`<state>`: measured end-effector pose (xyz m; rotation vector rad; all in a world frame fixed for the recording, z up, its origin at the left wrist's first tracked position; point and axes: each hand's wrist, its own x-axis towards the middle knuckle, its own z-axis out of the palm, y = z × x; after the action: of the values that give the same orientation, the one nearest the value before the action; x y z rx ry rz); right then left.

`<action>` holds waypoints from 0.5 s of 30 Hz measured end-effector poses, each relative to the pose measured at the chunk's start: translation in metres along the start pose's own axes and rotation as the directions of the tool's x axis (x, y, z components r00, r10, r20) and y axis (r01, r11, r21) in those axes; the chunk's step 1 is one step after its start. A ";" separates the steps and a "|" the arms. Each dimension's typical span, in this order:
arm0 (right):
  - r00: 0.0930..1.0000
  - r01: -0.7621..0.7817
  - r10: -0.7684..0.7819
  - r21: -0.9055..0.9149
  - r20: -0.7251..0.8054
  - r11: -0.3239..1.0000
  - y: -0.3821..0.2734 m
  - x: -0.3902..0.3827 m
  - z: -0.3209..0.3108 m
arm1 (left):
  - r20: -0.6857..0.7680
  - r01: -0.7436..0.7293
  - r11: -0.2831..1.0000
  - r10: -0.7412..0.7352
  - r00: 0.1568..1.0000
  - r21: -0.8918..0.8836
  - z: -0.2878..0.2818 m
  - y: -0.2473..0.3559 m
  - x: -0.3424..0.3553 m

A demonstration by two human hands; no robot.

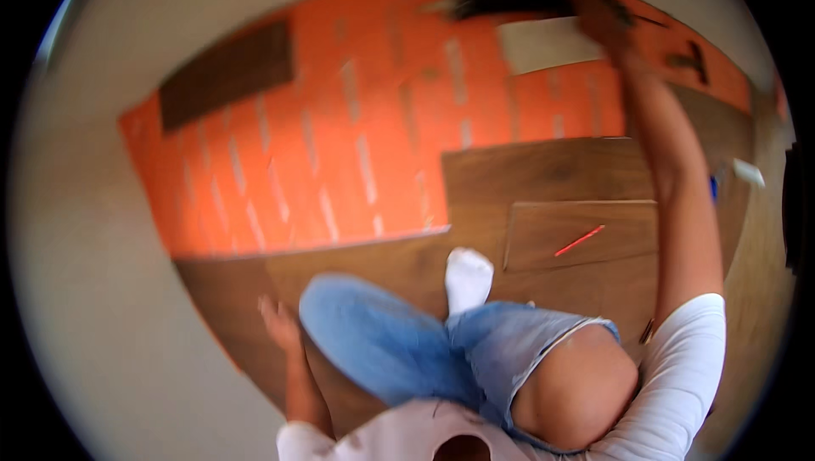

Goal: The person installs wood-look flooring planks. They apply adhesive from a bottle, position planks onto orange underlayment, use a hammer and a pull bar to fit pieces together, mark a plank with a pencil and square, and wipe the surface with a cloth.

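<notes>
Fingers of the right hand (603, 21) are blurred at the far side, at one end of a black elongated object (509, 4) and the right end of a cream rectangular sheet (548, 45); whether they grip either cannot be told. Fingers of the left hand (278, 322) are parted and hold nothing, beside the bent left knee.

Orange underlay (323, 121) covers the largest area; its near edge steps where it meets brown flooring (543, 168). Room for moving lies along the exposed orange between the two far items, the dark plank and the cream sheet. Legs in blue jeans (365, 334) take up the near side.

Underlay surface: smooth-looking, marked with rows of short pale strips. Flooring: wood grain. Pale-edged plank (543, 244): rectangular, same grain. Dark plank (225, 75): brown, rectangular, on the underlay at upper left.

Other items: a dark T-shaped object (698, 62), on the underlay to the right; a white-socked foot (468, 278), obstructing the flooring near the step; a small white block (749, 173), beyond the right forearm; a thin red stick (580, 240), on the pale-edged plank.
</notes>
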<state>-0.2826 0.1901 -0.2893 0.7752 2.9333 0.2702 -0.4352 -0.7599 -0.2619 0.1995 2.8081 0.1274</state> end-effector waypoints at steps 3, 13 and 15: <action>0.998 0.049 -0.049 -0.010 0.026 0.999 0.011 0.029 0.009 | 0.096 0.013 1.000 -0.013 0.995 0.000 0.014 -0.010 0.031; 0.981 0.074 -0.093 -0.110 -0.173 0.991 -0.003 -0.067 -0.087 | 0.158 -0.101 0.938 0.160 0.974 -0.330 -0.040 0.147 0.063; 0.991 0.047 -0.056 -0.074 -0.124 0.996 -0.040 -0.105 -0.130 | 0.138 -0.234 0.838 0.340 0.930 -0.492 -0.033 0.204 0.053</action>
<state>-0.2284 0.0847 -0.1652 0.6964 3.0361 0.4314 -0.4707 -0.5525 -0.2246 0.4868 2.4161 0.7968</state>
